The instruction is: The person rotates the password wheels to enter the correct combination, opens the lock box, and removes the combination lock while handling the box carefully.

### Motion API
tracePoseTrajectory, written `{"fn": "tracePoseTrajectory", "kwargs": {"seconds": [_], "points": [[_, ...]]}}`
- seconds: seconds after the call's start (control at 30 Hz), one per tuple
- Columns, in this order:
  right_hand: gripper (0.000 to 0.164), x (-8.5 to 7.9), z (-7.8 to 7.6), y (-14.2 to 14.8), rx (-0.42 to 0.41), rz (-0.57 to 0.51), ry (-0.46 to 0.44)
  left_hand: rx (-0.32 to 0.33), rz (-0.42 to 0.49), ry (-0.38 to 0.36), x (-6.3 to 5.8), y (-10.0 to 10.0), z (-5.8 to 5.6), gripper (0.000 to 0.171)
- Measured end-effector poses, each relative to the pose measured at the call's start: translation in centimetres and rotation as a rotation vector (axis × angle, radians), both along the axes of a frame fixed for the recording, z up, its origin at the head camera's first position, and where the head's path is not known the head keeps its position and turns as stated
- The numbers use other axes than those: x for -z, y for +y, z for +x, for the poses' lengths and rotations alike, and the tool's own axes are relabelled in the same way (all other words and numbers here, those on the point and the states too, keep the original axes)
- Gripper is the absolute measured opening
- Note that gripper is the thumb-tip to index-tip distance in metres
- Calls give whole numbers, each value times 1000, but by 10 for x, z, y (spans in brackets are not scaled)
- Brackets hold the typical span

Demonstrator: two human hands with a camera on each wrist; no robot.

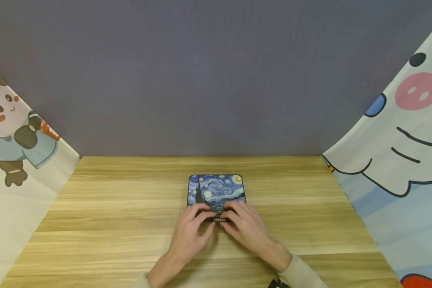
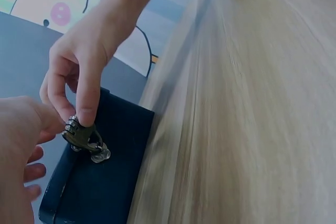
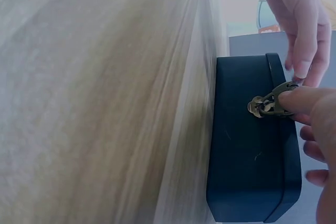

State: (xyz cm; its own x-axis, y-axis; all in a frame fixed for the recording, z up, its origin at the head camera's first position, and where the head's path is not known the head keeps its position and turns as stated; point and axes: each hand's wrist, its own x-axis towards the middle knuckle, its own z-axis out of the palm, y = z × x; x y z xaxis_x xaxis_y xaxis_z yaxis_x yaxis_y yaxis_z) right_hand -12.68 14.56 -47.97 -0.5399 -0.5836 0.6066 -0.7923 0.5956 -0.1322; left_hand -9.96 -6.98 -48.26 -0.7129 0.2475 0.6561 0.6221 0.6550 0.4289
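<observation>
A dark box with a starry-night picture on its lid (image 1: 216,190) lies on the wooden table (image 1: 111,216), its front wall facing me. A small brass clasp (image 2: 84,137) sits on that navy front wall (image 3: 247,171). My right hand (image 1: 239,222) pinches the clasp between thumb and forefinger (image 2: 86,114). My left hand (image 1: 198,224) grips the box's front edge beside the clasp, thumb (image 2: 50,121) against the front wall and fingers (image 3: 302,69) on the lid rim. The hands hide the lid's near edge in the head view.
A grey backdrop (image 1: 216,80) stands behind the table. Cartoon-printed cloths hang at the left (image 1: 18,160) and right (image 1: 399,160). A black wrist strap (image 1: 277,284) shows at my right sleeve.
</observation>
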Motion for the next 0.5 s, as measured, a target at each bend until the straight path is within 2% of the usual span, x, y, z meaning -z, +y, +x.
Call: {"fn": "tracePoseTrajectory", "kwargs": {"seconds": [0.17, 0.5], "points": [[28, -2, 0, 0, -6, 0, -37, 27, -33, 12, 4, -2, -3, 30], [27, 0, -1, -1, -26, -21, -39, 63, -47, -1, 6, -3, -8, 27]]}}
